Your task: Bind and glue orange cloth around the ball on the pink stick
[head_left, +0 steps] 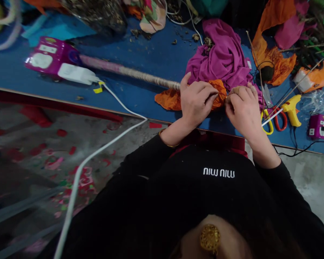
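While we press the orange cloth point(218, 94) between both hands at the near table edge point(124, 117), it could slip loose, we judge, since the grip sits only on its bunched end. Our left hand point(197, 100) is curled closed over that bunch; our right hand point(243, 109) pinches a small tan piece point(233, 90) touching the cloth's right side. The cloth's tail spreads out under and left of the left hand. Just right of the right hand lie scissors point(275, 120) and a glue gun point(292, 108), whose cord could snag a sleeve. Beyond the knuckles sits purple cloth point(221, 57); a wrapped stick point(129, 72) runs away leftward.
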{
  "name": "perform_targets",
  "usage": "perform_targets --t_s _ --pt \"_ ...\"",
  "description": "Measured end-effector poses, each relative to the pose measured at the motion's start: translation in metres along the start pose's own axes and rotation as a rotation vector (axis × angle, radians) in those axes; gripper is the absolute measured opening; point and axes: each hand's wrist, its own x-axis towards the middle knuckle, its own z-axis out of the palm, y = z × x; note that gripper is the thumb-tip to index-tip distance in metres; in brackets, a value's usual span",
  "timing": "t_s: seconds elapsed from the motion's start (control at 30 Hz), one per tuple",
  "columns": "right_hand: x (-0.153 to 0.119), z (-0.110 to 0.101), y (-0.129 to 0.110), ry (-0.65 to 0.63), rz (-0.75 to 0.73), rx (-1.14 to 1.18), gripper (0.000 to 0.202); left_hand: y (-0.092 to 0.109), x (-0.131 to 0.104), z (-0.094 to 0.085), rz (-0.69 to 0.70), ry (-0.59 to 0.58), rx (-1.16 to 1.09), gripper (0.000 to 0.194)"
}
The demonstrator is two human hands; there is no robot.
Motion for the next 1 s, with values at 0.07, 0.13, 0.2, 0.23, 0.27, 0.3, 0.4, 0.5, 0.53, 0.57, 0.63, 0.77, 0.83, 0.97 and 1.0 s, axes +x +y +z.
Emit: perform_targets --t_s 0.07,0.13,0.2,0.23,0.27,0.3,0.4,0.5,0.53,0.57,0.63,0.77,0.83,0.97,1.0 --pt "0.001 0.001 0.001 0.0 -0.016 0.024 0.022 0.0 0.0 0.001 -0.012 -0.007 -0.005 0.036" --pt "0.002 0.002 0.003 -0.011 -0.035 0.037 0.02 -0.001 0.001 0.001 -0.011 -0.01 -0.013 0.037" --pt "0.003 0.003 0.004 -0.023 -0.044 0.032 0.019 -0.002 0.002 0.001 -0.011 -0.031 -0.009 0.038" --pt "0.003 0.003 0.004 -0.025 -0.043 0.026 0.018 -0.002 0.001 0.001 -0.013 -0.039 -0.003 0.039" --pt "0.003 0.003 0.004 -0.023 -0.041 0.019 0.018 -0.001 0.0 0.001 -0.018 -0.04 0.004 0.04" --pt "0.003 0.004 0.004 -0.019 -0.039 0.015 0.018 -0.001 -0.001 0.001 -0.026 -0.034 0.013 0.041" --pt "0.003 0.006 0.005 -0.003 -0.044 0.017 0.018 0.002 -0.01 -0.002 -0.024 0.027 0.037 0.042" --pt "0.003 0.008 0.006 0.007 -0.048 0.036 0.019 0.001 -0.021 -0.003 0.068 0.011 0.051 0.036" --pt "0.003 0.008 0.007 0.009 -0.048 0.041 0.019 0.001 -0.023 -0.003 0.106 -0.014 0.053 0.034" --pt "0.002 0.008 0.007 0.012 -0.049 0.046 0.019 0.0 -0.025 -0.002 0.14 -0.038 0.054 0.033" --pt "0.002 0.009 0.007 0.017 -0.048 0.052 0.019 -0.002 -0.028 -0.001 0.182 -0.071 0.06 0.035" --pt "0.0 0.011 0.005 0.019 -0.039 0.07 0.021 -0.003 -0.027 0.0 0.218 -0.086 0.06 0.035" --pt "0.0 0.013 0.004 0.019 -0.032 0.076 0.023 -0.003 -0.026 0.0 0.232 -0.096 0.056 0.033" --pt "-0.002 0.013 0.007 0.033 -0.029 0.118 0.025 -0.001 -0.022 0.0 0.204 -0.131 0.06 0.032" --pt "-0.003 0.013 0.01 0.044 -0.029 0.14 0.026 -0.001 -0.021 0.001 0.207 -0.13 0.07 0.031"
